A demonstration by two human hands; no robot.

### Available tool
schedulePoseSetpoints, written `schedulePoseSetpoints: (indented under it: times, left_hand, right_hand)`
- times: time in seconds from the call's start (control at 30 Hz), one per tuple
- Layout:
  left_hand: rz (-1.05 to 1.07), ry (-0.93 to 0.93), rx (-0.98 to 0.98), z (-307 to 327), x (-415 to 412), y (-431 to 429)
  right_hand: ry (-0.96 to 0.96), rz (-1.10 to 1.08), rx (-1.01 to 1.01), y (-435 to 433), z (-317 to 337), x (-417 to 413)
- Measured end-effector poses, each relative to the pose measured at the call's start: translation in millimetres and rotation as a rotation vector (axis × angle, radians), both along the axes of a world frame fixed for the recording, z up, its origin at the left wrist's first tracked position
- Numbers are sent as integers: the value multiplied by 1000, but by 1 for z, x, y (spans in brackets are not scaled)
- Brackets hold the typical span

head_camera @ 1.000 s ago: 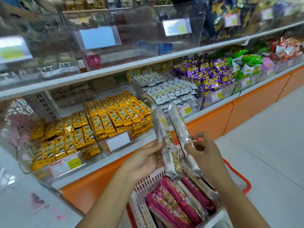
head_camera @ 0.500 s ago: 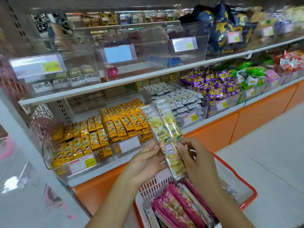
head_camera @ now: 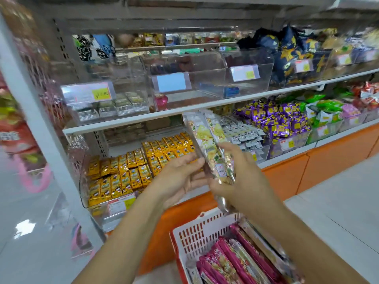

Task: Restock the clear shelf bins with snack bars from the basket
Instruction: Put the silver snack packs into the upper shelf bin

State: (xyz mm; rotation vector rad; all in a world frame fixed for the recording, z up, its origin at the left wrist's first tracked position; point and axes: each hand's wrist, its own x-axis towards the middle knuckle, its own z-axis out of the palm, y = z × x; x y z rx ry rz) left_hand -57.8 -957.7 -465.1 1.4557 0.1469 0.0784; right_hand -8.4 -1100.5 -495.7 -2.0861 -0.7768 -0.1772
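Two long clear-wrapped snack bars (head_camera: 207,140) with green and yellow print stand upright, pressed together, in front of the lower shelf. My left hand (head_camera: 180,177) grips them from the left and my right hand (head_camera: 242,177) from the right at their lower half. Below sits the white basket (head_camera: 196,234) with an orange rim, holding several pink-wrapped bars (head_camera: 229,261). On the upper shelf stand clear bins: one on the left (head_camera: 106,103) with a few silver-green packs, and two nearly bare ones in the middle (head_camera: 184,87) and right (head_camera: 246,78).
The lower shelf holds bins of yellow packs (head_camera: 123,175), white-silver packs (head_camera: 244,136) and purple packs (head_camera: 281,119). Dark blue bags (head_camera: 291,56) fill the upper right. A white upright post (head_camera: 41,128) stands at the left. Pale floor tiles (head_camera: 344,197) lie to the right.
Both hands have brought the two bars together and lifted them higher, from over the basket to shelf height. The view has tilted up, showing more of the upper bins.
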Motion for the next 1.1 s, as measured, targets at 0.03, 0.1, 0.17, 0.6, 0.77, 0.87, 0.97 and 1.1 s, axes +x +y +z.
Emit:
schedulePoseSetpoints:
  times: [0.03,0.1,0.17,0.6,0.77,0.87,0.97,1.1]
  left_hand:
    - [4,-29,17,5,-1,10]
    - [64,-97,134,25,-3,32]
    - [219,-172,364,47,-7,60]
    - [736,-144,1633,106,-39,207]
    - [760,-265,1658,99,-38,229]
    - [735,-230,1685,98,-35,238]
    - [749,-246,1677,97,-36,240]
    - [750,-268,1683,96,-35,241]
  right_hand:
    - [81,56,30,2,16,2]
    - [255,166,101,7,50,9]
    - [307,248,135,19,82,16]
    - [117,285,-333,183,251,56]
    - [-4,214,-618,255,263,64]
    - [-43,211,-681,284,254,64]
    - [-60,215,-653,307,236,70]
    - [-92,232,-640,328,222,75]
